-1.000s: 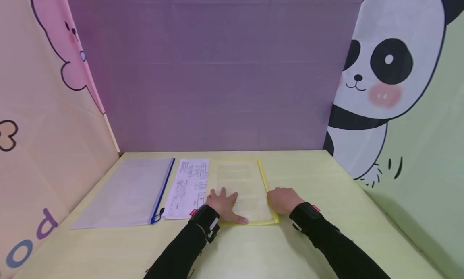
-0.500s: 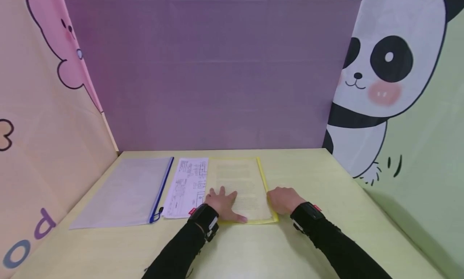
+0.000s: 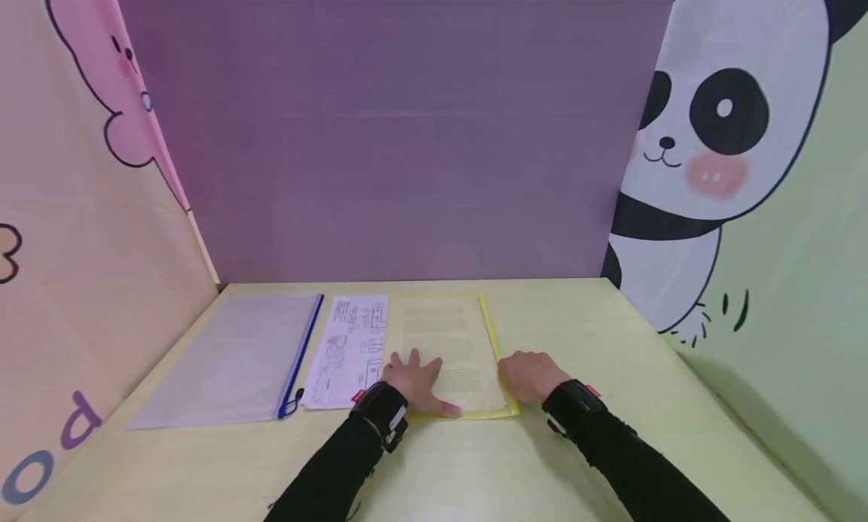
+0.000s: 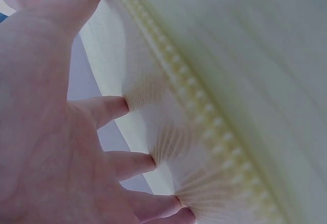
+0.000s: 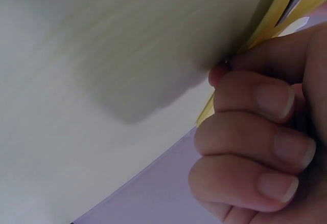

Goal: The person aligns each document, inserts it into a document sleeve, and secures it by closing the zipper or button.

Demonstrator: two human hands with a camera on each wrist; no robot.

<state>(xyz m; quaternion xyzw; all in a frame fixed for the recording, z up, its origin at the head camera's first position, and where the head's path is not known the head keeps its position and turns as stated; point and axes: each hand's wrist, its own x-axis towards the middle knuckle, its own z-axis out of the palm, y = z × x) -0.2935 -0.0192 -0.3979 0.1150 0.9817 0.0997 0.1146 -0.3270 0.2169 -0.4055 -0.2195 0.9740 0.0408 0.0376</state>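
Note:
A yellow see-through zip document pouch (image 3: 441,319) lies flat on the table, with printed text showing through it. My left hand (image 3: 415,383) rests on its near left part with fingers spread; in the left wrist view the fingertips (image 4: 144,161) press wrinkles into its sheer surface, beside the beaded yellow near edge. At the pouch's right edge, my right hand (image 3: 531,375) pinches the yellow zipper band (image 3: 490,319) between thumb and index, other fingers (image 5: 240,137) curled. The zipper pull is hidden by the fingers. Above the pinch, the band shows a dark slit in the right wrist view.
A white printed sheet (image 3: 346,349) lies against the yellow pouch's left side. Further left is a pale pouch (image 3: 230,364) with a blue zipper strip (image 3: 301,356) and a dark pull loop (image 3: 291,403) at its near end. A purple panel (image 3: 407,130) stands behind the table.
Both hands and the yellow pouch keep their places. Only the head view has shifted slightly.

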